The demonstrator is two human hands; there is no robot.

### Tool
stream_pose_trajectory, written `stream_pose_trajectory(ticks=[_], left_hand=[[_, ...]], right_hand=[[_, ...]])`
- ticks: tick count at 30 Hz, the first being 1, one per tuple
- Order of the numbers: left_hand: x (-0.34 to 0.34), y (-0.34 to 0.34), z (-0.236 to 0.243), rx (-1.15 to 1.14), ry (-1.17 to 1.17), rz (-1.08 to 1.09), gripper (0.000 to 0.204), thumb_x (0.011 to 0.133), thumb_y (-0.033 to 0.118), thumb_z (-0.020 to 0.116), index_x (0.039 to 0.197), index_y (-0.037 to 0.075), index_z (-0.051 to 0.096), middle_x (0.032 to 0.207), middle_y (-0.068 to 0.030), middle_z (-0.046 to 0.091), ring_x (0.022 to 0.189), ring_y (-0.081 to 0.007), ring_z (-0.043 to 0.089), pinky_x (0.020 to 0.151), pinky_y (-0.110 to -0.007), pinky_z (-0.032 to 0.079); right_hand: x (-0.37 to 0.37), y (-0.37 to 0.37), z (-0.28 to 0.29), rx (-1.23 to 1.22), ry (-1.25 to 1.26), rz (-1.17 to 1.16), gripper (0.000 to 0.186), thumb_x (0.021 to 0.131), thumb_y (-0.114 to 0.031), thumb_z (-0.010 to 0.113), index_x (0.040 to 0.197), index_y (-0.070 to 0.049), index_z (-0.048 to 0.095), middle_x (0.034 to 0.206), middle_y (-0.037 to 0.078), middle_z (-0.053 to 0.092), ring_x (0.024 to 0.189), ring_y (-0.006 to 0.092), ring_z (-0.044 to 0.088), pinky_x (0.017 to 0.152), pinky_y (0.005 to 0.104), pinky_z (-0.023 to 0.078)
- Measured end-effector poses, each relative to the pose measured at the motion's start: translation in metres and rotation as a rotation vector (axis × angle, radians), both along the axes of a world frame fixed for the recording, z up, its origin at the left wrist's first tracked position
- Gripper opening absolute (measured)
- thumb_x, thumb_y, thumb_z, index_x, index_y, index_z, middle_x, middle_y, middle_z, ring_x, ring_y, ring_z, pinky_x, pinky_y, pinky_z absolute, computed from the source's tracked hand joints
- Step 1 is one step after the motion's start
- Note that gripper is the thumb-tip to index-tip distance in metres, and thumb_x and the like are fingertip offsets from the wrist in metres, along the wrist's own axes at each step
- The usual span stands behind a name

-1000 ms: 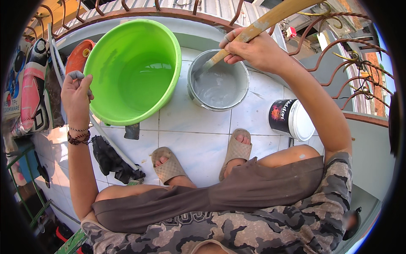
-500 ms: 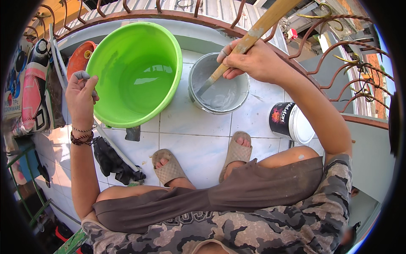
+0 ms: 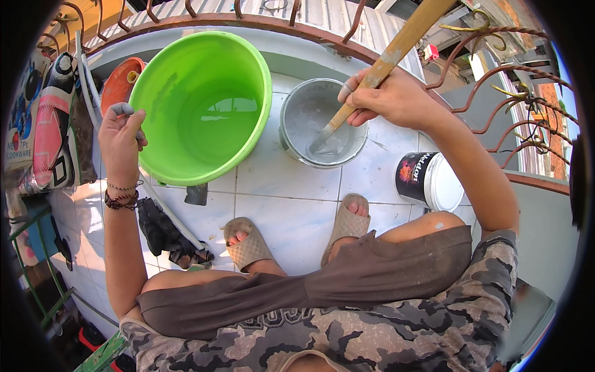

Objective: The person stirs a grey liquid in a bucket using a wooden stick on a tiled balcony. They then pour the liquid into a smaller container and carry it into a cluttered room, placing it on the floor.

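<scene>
In my right hand (image 3: 384,99) is a long wooden stick (image 3: 403,46), gripped partway along, its grey-coated lower end dipped into the grey mixture in a metal-grey bucket (image 3: 291,121). My left hand (image 3: 124,127) is raised beside the left rim of a big green basin (image 3: 204,170), fingers curled and grey-stained; whether they hold anything is hidden. The basin has some clear liquid in it.
A white lidded tub (image 3: 443,180) lies on the tiled floor (image 3: 285,217) at right. An orange container (image 3: 118,80), pink-black bag (image 3: 52,136), pale pipe (image 3: 161,204) and black cloth (image 3: 161,229) are left. A metal railing (image 3: 338,43) borders the balcony; my sandaled feet are below.
The stick's lower end has swept from the left side of the grey bucket toward its near middle, as my right hand shifted rightward and down. My left hand stays curled beside the basin.
</scene>
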State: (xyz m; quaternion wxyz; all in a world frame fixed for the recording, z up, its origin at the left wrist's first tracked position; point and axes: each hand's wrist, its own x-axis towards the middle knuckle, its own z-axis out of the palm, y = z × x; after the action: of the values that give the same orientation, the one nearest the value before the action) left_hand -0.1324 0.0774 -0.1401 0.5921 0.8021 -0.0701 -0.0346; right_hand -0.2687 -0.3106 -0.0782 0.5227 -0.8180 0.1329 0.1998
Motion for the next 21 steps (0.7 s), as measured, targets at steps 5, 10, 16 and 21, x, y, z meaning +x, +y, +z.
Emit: stream_pose_trajectory(ticks=[5,10,16,21], left_hand=[[0.000,-0.008,0.003,-0.003,-0.019,-0.022,0.017,0.087,0.011,0.065,0.098,0.006,0.053,0.062,0.0034,0.051,0.046,-0.0040,0.042,0.045,-0.019,0.032],[-0.002,-0.003,0.003,-0.014,0.003,-0.004,0.017,0.087,0.010,0.065,0.098,0.006,0.053,0.063,0.0027,0.052,0.046,-0.0040,0.043,0.045,-0.019,0.032],[-0.005,-0.001,0.003,-0.001,0.018,0.023,0.017,0.086,0.009,0.065,0.098,0.006,0.054,0.063,0.0034,0.052,0.046,-0.0038,0.044,0.045,-0.019,0.032],[-0.005,-0.005,0.006,-0.021,0.015,0.009,0.016,0.086,0.009,0.065,0.098,0.006,0.054,0.063,0.0035,0.052,0.047,-0.0034,0.044,0.045,-0.019,0.033]], right_hand=[[0.016,-0.003,-0.019,-0.050,-0.231,-0.053,0.027,0.085,-0.014,0.053,0.097,0.007,0.064,0.085,0.015,0.067,0.074,0.0169,0.069,0.070,0.0271,0.056],[0.005,-0.019,0.006,-0.311,-0.119,-0.089,0.025,0.082,-0.013,0.053,0.092,0.008,0.065,0.083,0.015,0.068,0.069,0.0171,0.069,0.067,0.0270,0.056],[-0.005,0.002,0.002,-0.012,0.002,0.036,0.023,0.082,-0.012,0.055,0.090,0.007,0.064,0.083,0.015,0.066,0.069,0.0157,0.068,0.066,0.0263,0.056],[0.013,0.007,-0.017,-0.023,-0.218,0.001,0.021,0.085,-0.011,0.054,0.093,0.006,0.064,0.083,0.013,0.067,0.072,0.0144,0.068,0.068,0.0258,0.055]])
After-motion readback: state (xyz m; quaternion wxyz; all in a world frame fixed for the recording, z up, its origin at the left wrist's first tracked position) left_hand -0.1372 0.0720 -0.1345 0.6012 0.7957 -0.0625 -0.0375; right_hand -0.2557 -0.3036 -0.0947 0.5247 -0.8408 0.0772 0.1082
